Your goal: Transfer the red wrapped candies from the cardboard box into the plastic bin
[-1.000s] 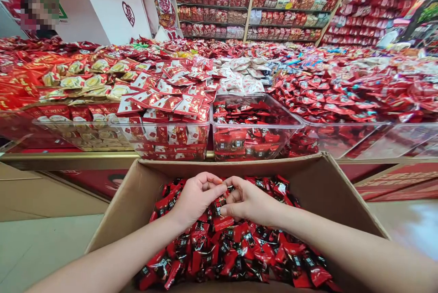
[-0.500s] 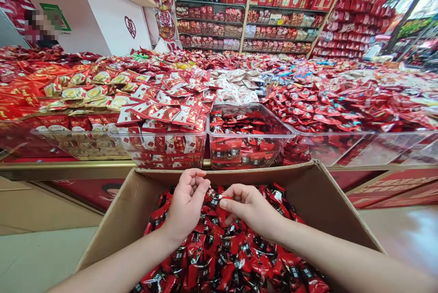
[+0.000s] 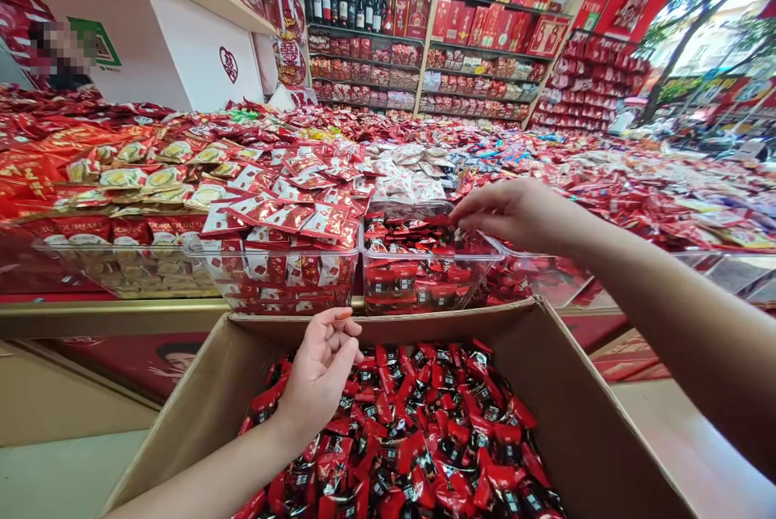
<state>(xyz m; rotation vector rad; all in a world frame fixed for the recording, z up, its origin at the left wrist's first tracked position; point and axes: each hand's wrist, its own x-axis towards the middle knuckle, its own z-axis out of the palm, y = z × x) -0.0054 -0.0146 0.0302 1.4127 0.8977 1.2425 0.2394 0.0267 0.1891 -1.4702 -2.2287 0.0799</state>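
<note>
A cardboard box (image 3: pixel 582 390) full of small red-and-black wrapped candies (image 3: pixel 418 430) stands in front of me. My left hand (image 3: pixel 324 361) hovers over the box's far left part, fingers loosely curled and thumb apart, with nothing visible in it. Beyond the box is a clear plastic bin (image 3: pixel 433 258) partly filled with the same kind of candies. Over this bin's right side, my right hand (image 3: pixel 506 216) points left with its fingers together. A wrapped candy (image 3: pixel 449 238), slightly blurred, shows at its fingertips.
Left of the bin, white-and-red packets (image 3: pixel 284 216) are heaped in another clear bin. Durian packets (image 3: pixel 142 175) lie farther left. A gold counter edge (image 3: pixel 121 309) runs behind the box. Shelves (image 3: pixel 369 38) with bottles and red boxes stand at the back. A blurred person (image 3: pixel 57 58) is far left.
My right hand has gone from the box up and right to the clear bin, with a candy at its fingertips. My left hand stays over the box. The camera view has tilted up.
</note>
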